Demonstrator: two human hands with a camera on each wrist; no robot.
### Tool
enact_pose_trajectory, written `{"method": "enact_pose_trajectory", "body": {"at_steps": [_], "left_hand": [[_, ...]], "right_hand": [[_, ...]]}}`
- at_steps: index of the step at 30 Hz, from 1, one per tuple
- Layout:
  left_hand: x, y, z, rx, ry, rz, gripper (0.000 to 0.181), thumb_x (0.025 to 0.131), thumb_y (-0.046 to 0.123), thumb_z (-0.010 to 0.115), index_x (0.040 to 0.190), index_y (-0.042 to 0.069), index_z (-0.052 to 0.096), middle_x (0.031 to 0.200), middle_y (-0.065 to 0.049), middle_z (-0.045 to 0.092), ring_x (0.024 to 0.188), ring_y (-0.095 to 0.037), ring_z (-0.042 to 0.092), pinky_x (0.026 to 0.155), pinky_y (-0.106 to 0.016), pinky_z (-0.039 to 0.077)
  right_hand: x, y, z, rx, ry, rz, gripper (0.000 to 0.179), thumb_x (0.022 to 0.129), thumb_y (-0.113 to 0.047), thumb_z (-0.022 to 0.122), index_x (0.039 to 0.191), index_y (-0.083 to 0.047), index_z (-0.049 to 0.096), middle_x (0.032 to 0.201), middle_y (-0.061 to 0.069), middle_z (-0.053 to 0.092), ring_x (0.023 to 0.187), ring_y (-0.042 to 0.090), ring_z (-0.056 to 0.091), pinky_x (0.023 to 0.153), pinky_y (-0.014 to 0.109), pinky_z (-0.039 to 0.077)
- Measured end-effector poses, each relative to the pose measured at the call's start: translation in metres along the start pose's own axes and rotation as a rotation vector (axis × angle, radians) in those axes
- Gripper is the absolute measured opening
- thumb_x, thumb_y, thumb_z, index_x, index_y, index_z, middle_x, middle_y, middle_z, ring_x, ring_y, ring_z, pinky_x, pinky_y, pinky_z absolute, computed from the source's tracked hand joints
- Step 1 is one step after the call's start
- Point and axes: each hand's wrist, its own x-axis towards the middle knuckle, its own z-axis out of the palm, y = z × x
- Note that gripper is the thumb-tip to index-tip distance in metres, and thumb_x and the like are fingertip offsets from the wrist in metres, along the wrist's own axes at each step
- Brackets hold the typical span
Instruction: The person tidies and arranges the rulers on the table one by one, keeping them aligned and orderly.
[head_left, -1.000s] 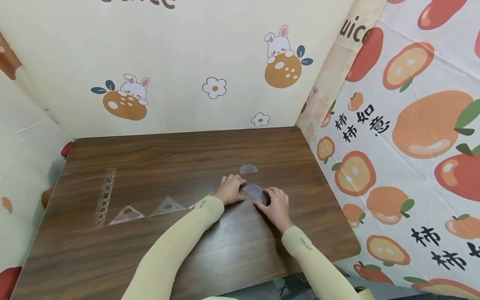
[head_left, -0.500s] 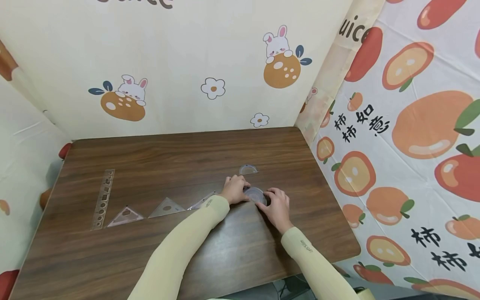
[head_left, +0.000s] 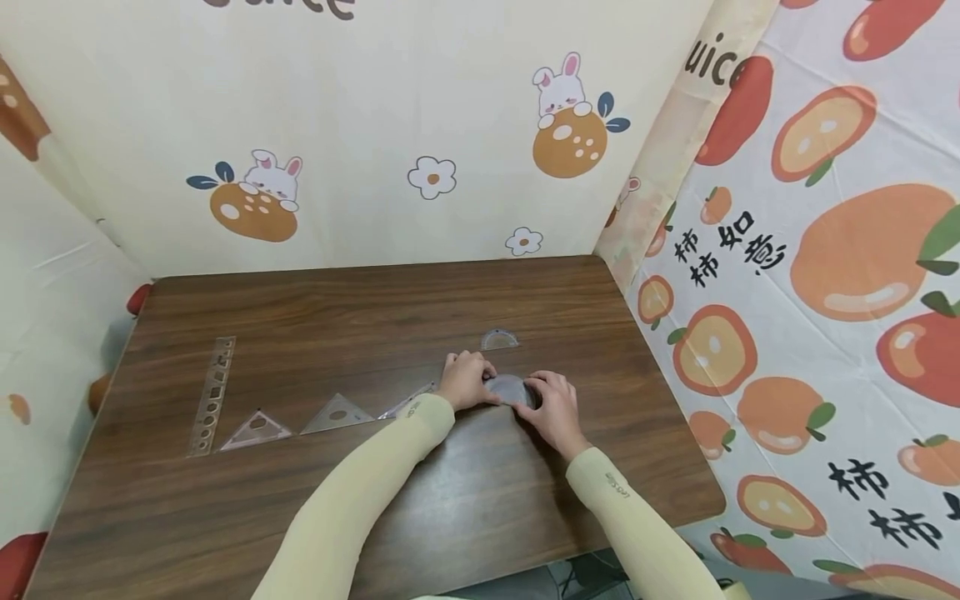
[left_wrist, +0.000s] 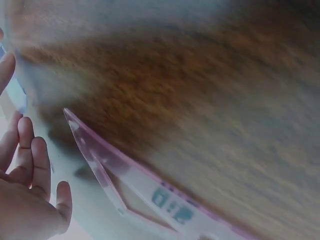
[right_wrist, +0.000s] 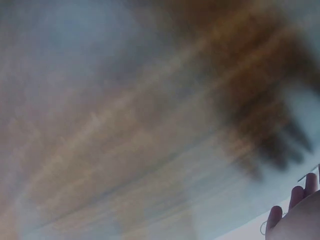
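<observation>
In the head view, both hands are at a clear, round-edged protractor (head_left: 508,389) on the wooden table. My left hand (head_left: 467,381) holds its left edge between thumb and fingers, and my right hand (head_left: 553,408) grips the right edge the same way. The fingers cover parts of its rim. Behind them lies a smaller clear semicircular protractor (head_left: 499,339). Beside the left wrist, a clear set square (head_left: 405,401) is partly hidden by the sleeve; the left wrist view shows its pink-tinted edge (left_wrist: 120,162) close to the left hand (left_wrist: 30,185). The right wrist view catches only some fingers (right_wrist: 297,196).
Leftward along the wooden table (head_left: 322,308) lie a clear set square (head_left: 337,414), a pinkish set square (head_left: 257,430) and a long ruler (head_left: 212,397) with cut-out shapes. A patterned wall cloth (head_left: 847,333) borders the right side.
My left hand has shifted slightly right, in against the protractor's left edge, exposing more of the set square by the wrist. The protractor has turned and shows rounder between the hands; my right hand stays nearly still.
</observation>
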Motion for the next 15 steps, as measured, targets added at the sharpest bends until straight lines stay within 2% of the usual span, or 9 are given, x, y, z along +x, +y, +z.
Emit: {"method": "enact_pose_trajectory", "body": {"at_steps": [8,15], "left_hand": [[-0.002,-0.006,-0.013,0.03,0.07,-0.006,0.048,0.063,0.053,0.084,0.097,0.022,0.074,0.093,0.006,0.066,0.091,-0.015,0.052,0.091,-0.041,0.031],[-0.006,-0.009,-0.024,0.083,0.092,-0.041,0.049,0.06,0.058,0.084,0.092,0.022,0.074,0.092,0.008,0.066,0.093,-0.016,0.053,0.095,-0.046,0.028]], "right_hand": [[0.016,-0.003,-0.003,0.04,0.014,-0.108,0.043,0.076,-0.032,0.08,0.11,-0.009,0.07,0.118,0.005,0.062,0.115,0.025,0.05,0.1,0.05,0.033],[0.03,-0.006,-0.004,0.061,-0.035,-0.161,0.043,0.077,-0.03,0.079,0.113,-0.009,0.069,0.12,0.006,0.061,0.117,0.026,0.049,0.102,0.05,0.033]]}}
